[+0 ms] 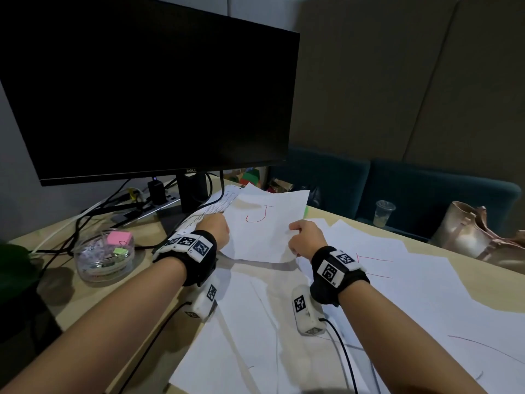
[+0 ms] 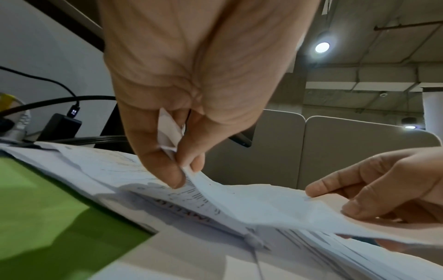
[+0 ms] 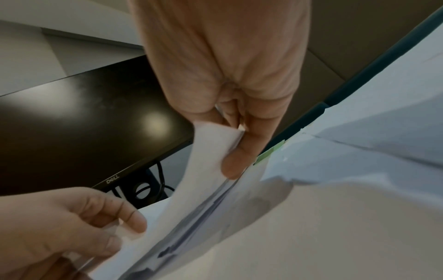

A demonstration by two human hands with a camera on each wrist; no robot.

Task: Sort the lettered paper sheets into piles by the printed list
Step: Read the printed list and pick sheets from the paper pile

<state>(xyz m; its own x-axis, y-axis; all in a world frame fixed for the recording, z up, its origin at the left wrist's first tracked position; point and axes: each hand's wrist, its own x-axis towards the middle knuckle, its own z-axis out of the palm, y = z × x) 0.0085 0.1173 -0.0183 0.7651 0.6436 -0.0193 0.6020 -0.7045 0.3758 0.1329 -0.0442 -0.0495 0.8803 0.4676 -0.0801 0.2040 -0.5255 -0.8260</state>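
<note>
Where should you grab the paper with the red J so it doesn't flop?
Probably by its two side edges, coming in from either side, as the left hand and right hand do now. The J sheet is thin and bends, so a two-edge pinch grip should keep it flat.

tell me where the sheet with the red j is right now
In the head view the sheet with the red J is held up mid-desk between the left hand and right hand, just right of the monitor stand.

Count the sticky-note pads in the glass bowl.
2: a pink pad on top and a green pad just below it, both in the bowl. Others may be buried.
</note>
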